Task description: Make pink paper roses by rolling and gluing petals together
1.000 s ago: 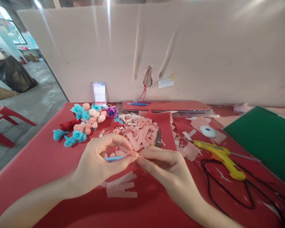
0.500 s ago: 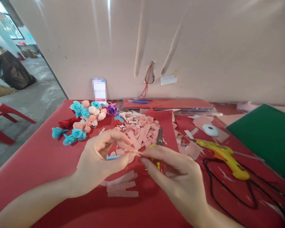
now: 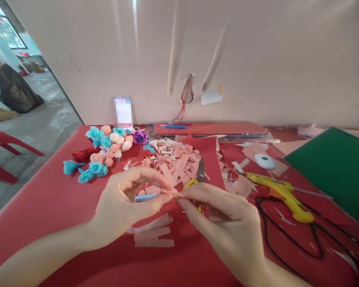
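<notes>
left hand (image 3: pixel 122 205): blue tool (image 3: pixel 145 197) half-hidden | right hand (image 3: pixel 227 227): pink strip (image 3: pixel 172 193) mostly hidden

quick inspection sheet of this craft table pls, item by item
surface: red table, littered mostly in the middle.
job's things: thin blue tool and pink strip, both held; cut strips lie flat nearer the person.
clutter: scrap pile, paper flowers, scissors, glue gun, green sheet.
grippers: left hand pinches the blue tool; right hand pinches the pink strip's end.
cables: black cord loops loose by the glue gun.
surroundings: beige board behind; red chair and black bag on the floor, left.
</notes>
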Available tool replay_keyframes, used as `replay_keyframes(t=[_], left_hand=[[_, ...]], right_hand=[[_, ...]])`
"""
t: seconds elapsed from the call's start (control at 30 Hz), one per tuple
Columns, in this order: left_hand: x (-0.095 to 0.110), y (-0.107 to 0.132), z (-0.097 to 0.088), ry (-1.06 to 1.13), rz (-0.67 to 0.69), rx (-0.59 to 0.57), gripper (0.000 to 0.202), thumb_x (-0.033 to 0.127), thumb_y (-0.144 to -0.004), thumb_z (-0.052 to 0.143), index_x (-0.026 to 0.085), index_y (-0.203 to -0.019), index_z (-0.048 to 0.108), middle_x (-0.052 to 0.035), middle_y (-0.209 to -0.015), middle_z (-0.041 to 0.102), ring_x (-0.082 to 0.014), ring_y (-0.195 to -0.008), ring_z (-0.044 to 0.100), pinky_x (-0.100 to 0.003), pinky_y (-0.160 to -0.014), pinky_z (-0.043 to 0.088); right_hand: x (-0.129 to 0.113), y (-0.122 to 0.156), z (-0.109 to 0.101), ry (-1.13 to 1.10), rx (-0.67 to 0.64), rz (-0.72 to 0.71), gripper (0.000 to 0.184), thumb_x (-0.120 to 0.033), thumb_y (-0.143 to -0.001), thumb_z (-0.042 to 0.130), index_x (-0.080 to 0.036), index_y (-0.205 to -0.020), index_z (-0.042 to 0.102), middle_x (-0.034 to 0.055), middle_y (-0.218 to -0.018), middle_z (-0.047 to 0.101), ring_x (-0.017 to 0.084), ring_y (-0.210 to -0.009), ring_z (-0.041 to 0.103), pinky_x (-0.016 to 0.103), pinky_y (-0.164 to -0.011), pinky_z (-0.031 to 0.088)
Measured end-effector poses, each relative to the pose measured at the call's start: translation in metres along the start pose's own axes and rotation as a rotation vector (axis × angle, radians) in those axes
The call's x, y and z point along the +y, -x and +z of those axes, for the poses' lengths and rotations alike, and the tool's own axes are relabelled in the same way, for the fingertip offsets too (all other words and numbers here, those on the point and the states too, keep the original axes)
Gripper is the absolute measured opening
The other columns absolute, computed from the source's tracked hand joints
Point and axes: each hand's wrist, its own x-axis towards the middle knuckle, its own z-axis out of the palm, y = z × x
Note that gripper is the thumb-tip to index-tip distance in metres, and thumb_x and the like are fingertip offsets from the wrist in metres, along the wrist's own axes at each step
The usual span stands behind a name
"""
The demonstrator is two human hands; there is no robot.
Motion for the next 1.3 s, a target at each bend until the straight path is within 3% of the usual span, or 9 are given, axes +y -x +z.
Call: replay_keyframes(t=[0.27, 0.47, 0.77, 1.03, 1.3], left_hand=[[0.0001, -0.002, -0.0012, -0.05, -0.024, 0.007, 0.02, 0.002, -0.067, 0.064, 0.021, -0.071, 0.063, 0.0063, -0.071, 0.067, -0.0058, -0.067, 0.062, -0.011, -0.065, 0.051], [-0.0014, -0.0014, -0.0002, -0.067, 0.006, 0.028, 0.018, 0.002, -0.065, 0.065, 0.02, -0.07, 0.062, 0.0048, -0.07, 0.066, -0.0075, -0.066, 0.061, -0.014, -0.062, 0.052], [0.0029, -0.0018, -0.0018, -0.069, -0.005, 0.01, 0.017, 0.003, -0.066, 0.065, 0.019, -0.07, 0.063, 0.0043, -0.069, 0.068, -0.0083, -0.065, 0.064, -0.015, -0.063, 0.053], [0.0037, -0.0017, -0.0048, -0.112, -0.065, 0.042, 0.011, 0.009, -0.067, 0.066, 0.021, -0.067, 0.065, 0.0039, -0.066, 0.069, -0.0092, -0.056, 0.064, -0.013, -0.048, 0.051], [0.0021, -0.0048, -0.0076, -0.125, -0.072, 0.041, 0.014, 0.006, -0.066, 0.066, 0.021, -0.067, 0.066, 0.004, -0.067, 0.07, -0.0107, -0.063, 0.067, -0.013, -0.057, 0.055]], right_hand=[[-0.0007, -0.0027, 0.001, -0.022, -0.047, 0.125, 0.014, -0.008, -0.067, 0.061, -0.02, -0.064, 0.069, -0.0013, -0.058, 0.068, 0.01, -0.043, 0.057, 0.019, -0.042, 0.049], [0.0008, -0.0029, 0.0029, -0.12, -0.071, 0.179, 0.017, -0.006, -0.067, 0.061, -0.021, -0.068, 0.07, -0.0015, -0.06, 0.067, 0.007, -0.039, 0.052, 0.017, -0.035, 0.042], [-0.0019, -0.0043, 0.0005, -0.162, -0.081, 0.31, 0.012, -0.011, -0.065, 0.062, -0.02, -0.06, 0.069, -0.0037, -0.042, 0.055, 0.007, -0.033, 0.044, 0.018, -0.03, 0.036], [-0.0028, -0.0053, 0.0008, -0.191, -0.1, 0.334, 0.013, -0.012, -0.065, 0.062, -0.021, -0.059, 0.068, -0.0042, -0.041, 0.053, 0.007, -0.033, 0.044, 0.018, -0.031, 0.037], [-0.0029, -0.0087, 0.0008, -0.22, -0.113, 0.376, 0.011, -0.012, -0.065, 0.063, -0.02, -0.06, 0.069, -0.0039, -0.044, 0.055, 0.006, -0.032, 0.043, 0.017, -0.031, 0.037]])
